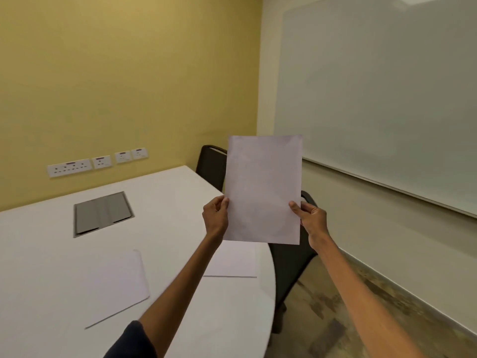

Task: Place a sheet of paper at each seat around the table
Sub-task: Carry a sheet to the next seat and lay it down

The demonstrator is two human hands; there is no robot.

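Both hands are up in front of the camera, and between them stands a sheet of paper, held upright in the air above the right edge of the white table. The left hand pinches the sheet's left edge low down, thumb on the near face, and the right hand pinches the right edge at about the same height, thumb likewise on the front. The held sheet touches nothing but the fingers. Down on the table, two more sheets already lie flat: one sheet near the front, turned at an angle, and a second sheet close to the table's curved right edge, partly hidden behind the left forearm. A grey cable hatch is set into the tabletop further back. Two dark chairs stand along the right side, a far chair by the yellow wall and a near chair just below the held sheet. Wall sockets line the yellow wall, and a whiteboard fills the right wall.
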